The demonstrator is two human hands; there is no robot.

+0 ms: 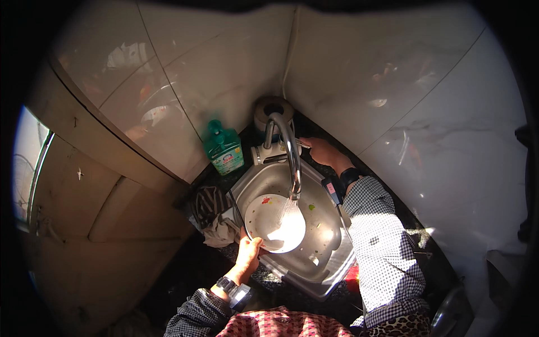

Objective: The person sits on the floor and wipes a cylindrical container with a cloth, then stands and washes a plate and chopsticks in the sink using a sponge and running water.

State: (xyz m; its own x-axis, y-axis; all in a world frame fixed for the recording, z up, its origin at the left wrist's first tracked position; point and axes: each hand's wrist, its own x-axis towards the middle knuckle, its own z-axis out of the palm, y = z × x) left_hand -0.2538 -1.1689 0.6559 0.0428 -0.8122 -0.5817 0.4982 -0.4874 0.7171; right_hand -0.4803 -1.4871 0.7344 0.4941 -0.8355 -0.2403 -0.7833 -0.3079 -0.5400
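My left hand point(249, 252) grips the near rim of a white plate point(261, 219) with a red flower print, held over the left part of a stainless steel sink point(324, 257). A dark, thin stick-like thing lies along the plate's left side. Water runs from a curved chrome faucet point(294, 168) onto the plate. My right hand point(322, 149) is on the lever at the right end of the white faucet body point(271, 152); its fingertips are partly hidden. Green and pale food scraps lie in the sink.
A green bottle point(227, 156) with a label stands left of the faucet, and a round container point(273, 107) behind it in the corner. Crumpled cloths point(219, 231) lie at the sink's left edge. A small dark device point(332, 191) with a cable is by my right wrist. Tiled walls close in behind.
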